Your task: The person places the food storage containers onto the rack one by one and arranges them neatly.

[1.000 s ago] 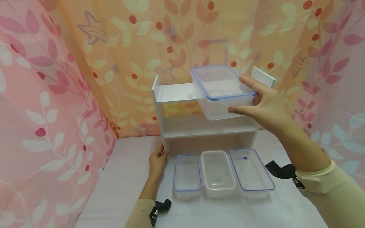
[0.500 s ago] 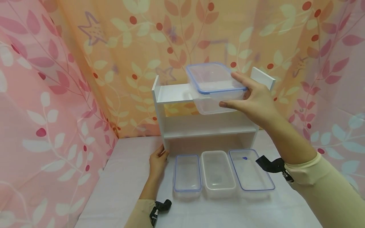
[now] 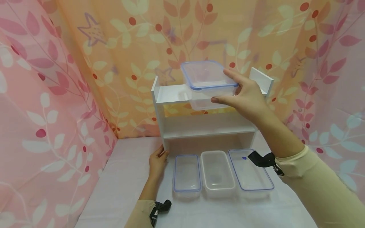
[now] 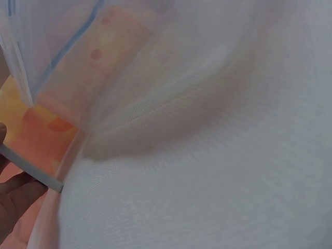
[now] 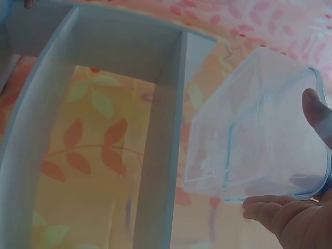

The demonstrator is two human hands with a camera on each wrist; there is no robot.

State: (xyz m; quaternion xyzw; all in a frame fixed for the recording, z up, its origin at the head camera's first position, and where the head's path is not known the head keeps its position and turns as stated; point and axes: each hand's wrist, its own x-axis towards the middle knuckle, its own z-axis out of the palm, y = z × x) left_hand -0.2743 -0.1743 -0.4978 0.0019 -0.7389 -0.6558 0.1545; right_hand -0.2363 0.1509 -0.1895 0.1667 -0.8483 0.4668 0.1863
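My right hand [image 3: 247, 95] grips a clear plastic food container [image 3: 209, 76] with a blue-rimmed lid by its right end, thumb in front. In the head view the container overlaps the top board of a white shelf unit [image 3: 211, 124]; the right wrist view shows a gap between the container [image 5: 238, 135] and the shelf [image 5: 165, 155]. Low down, my left hand [image 3: 157, 163] holds the shelf's left side panel. The left wrist view shows those fingers [image 4: 23, 197] on either side of the panel's edge [image 4: 33, 170].
Three more clear containers stand in a row before the shelf: a blue-rimmed left one [image 3: 187, 174], a whitish-rimmed middle one [image 3: 218, 174] and a blue-rimmed right one [image 3: 252, 171]. A white cloth [image 3: 119, 183] covers the table. Patterned curtains [image 3: 128, 47] hang behind and at both sides.
My right hand has carried the container leftward and slightly up, over the shelf's top board. The left hand stays at the shelf's side panel.
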